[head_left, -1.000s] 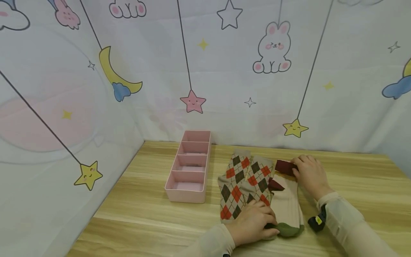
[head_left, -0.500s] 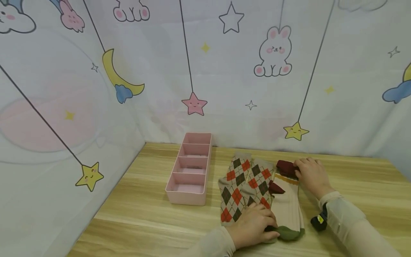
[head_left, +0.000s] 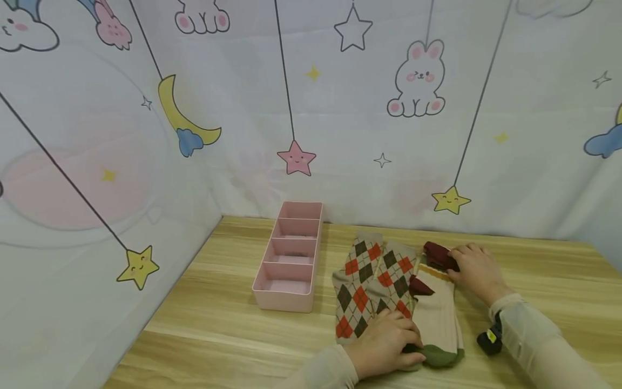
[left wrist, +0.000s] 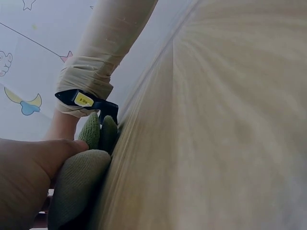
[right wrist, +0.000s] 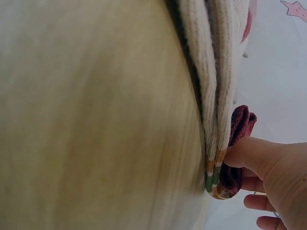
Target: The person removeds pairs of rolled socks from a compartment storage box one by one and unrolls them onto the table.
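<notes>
A pair of cream socks (head_left: pixel 437 313) with green toes, an orange band and burgundy cuffs lies on the table. My right hand (head_left: pixel 478 273) pinches the burgundy cuff (head_left: pixel 437 255) at the far end, which is folded over; in the right wrist view the thumb (right wrist: pixel 254 152) presses the fold. Left of them lie two argyle socks (head_left: pixel 353 302) in beige, red and dark green. My left hand (head_left: pixel 386 343) rests on the near end of the right argyle sock, its thumb beside the green toe (head_left: pixel 439 355). In the left wrist view a beige toe (left wrist: pixel 79 179) sits under that thumb.
A pink box (head_left: pixel 284 300) with several compartments stands left of the socks. Behind the wooden table (head_left: pixel 204 335) hangs a white cloth (head_left: pixel 350 135) printed with stars and a rabbit. A black strap camera (head_left: pixel 489 341) is on the right wrist.
My right hand has folded the burgundy cuff, which lay flat, into a thicker bunch; more of the orange band shows. My left hand stays where it was on the socks.
</notes>
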Tool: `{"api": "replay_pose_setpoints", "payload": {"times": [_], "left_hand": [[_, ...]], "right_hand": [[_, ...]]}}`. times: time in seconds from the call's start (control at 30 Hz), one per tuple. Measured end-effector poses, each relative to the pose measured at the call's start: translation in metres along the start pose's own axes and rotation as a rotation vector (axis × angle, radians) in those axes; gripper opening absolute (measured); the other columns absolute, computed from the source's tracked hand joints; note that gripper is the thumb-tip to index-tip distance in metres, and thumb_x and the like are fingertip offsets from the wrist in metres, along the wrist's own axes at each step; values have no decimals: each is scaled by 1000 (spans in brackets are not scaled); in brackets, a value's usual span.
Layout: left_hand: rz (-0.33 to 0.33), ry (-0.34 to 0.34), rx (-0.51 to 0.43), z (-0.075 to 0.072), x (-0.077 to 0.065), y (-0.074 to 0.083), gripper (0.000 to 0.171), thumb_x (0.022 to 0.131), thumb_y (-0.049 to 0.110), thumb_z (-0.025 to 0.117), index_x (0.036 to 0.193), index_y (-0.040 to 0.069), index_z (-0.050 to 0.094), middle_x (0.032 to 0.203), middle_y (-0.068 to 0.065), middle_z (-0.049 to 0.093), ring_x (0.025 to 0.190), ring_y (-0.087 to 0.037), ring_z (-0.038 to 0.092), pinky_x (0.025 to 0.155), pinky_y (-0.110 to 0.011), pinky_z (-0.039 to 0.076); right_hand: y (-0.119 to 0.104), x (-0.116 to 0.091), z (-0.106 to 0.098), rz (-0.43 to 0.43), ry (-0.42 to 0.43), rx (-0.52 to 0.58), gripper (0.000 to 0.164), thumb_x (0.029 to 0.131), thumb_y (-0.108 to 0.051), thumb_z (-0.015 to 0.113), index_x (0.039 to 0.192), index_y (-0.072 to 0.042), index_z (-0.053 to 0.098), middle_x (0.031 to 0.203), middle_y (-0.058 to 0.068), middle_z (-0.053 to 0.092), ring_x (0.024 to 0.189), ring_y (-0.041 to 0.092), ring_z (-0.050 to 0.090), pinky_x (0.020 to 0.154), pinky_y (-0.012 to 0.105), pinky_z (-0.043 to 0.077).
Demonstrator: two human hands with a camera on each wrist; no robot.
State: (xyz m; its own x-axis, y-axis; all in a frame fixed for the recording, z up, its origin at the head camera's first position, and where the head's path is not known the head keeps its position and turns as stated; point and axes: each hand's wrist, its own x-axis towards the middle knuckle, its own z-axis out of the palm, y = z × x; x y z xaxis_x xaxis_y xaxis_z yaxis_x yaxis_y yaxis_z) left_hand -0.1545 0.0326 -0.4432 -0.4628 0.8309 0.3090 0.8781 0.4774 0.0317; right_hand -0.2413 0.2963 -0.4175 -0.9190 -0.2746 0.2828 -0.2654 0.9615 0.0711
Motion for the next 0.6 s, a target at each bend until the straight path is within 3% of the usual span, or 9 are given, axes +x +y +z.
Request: {"api": "replay_pose_setpoints", "payload": {"times": [0.6], "left_hand": [[-13,-12,-12,0,0,0,22,92,47,60,98,32,74,101,20,66,93,2,53,75,-9,30]], "right_hand": [[5,5,5,9,55,35,32,86,-15,66,109,7,65,111,25,64,104,45,55,89,59,42]]}}
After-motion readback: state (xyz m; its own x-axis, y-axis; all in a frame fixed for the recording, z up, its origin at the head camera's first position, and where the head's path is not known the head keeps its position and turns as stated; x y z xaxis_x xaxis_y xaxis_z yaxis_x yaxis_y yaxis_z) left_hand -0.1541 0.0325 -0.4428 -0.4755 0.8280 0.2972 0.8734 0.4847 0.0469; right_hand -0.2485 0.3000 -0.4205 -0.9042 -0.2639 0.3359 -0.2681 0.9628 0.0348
